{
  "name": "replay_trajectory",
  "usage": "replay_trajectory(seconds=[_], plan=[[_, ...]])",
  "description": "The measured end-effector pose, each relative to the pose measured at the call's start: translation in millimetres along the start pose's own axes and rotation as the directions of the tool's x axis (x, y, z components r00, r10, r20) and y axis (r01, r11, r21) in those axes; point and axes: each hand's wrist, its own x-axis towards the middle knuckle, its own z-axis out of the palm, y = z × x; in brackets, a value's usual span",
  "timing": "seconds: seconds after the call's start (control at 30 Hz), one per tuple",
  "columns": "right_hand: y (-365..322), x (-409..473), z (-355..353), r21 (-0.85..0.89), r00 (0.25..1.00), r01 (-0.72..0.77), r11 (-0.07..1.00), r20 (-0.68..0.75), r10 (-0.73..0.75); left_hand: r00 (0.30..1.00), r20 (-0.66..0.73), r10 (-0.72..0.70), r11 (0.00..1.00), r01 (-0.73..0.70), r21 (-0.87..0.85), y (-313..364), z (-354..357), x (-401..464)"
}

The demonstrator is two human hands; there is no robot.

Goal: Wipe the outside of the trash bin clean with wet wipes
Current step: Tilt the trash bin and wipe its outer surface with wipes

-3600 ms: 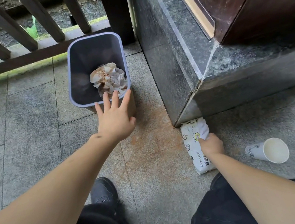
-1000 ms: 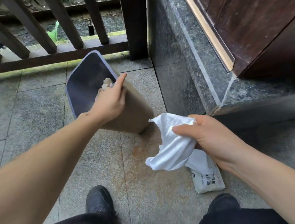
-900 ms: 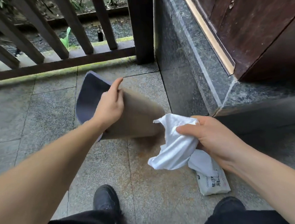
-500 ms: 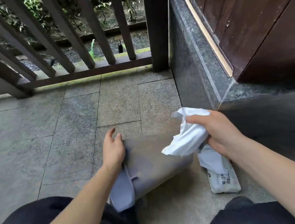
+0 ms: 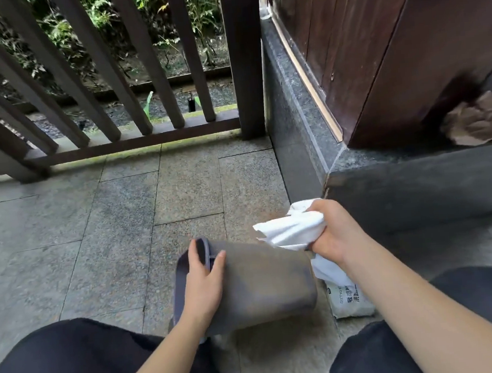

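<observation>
Dark wooden railing (image 5: pixel 107 79) far left, plants (image 5: pixel 85 28) behind it. Stone step (image 5: pixel 298 123) right, wooden door (image 5: pixel 375 43) above. Crumpled brown paper (image 5: pixel 481 120) far right. Tiled floor (image 5: pixel 95 227).

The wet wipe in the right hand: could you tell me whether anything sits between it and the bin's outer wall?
Nothing visible does. The right hand grips the wet wipe just above the far end of the tipped trash bin, with only open air between. The left hand holds the bin at its rim end, away from there.

Soft, even daylight enters from twelve o'clock through the railing (image 5: pixel 107 79). Shadows are faint. Wide-angle bending shows toward nine and three o'clock, with slight overall blur
</observation>
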Motion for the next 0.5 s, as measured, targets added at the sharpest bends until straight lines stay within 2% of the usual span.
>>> replay_trajectory(seconds=[0.07,0.17,0.3,0.4,0.5], plan=[[13.5,-12.8,-4.1,0.065,0.999,-0.005,0.998,0.042,0.002,0.999,0.024,0.025,0.997,-0.026,0.073,-3.7,1.1,-12.8],[26.2,-29.7,-3.3,0.126,0.999,0.017,0.992,0.033,-0.022,0.999,0.038,0.021,0.995,-0.024,0.093,-6.5,-0.3,-22.9],[37.4,-51.4,-16.6,0.408,0.999,0.009,0.913,-0.036,0.006,0.998,0.051,0.028,0.993,-0.033,0.117,-11.0,-9.4,-37.5],[39.5,-62.4,-24.7,0.33,0.972,0.099,0.939,-0.232,-0.021,0.997,0.068,0.023,0.995,-0.029,0.095,-11.8,-9.8,-43.8],[42.4,-66.1,-20.6,0.213,0.956,0.118,0.97,-0.288,-0.053,0.996,0.074,0.045,0.993,-0.053,0.105,-11.4,-8.1,-42.5]])
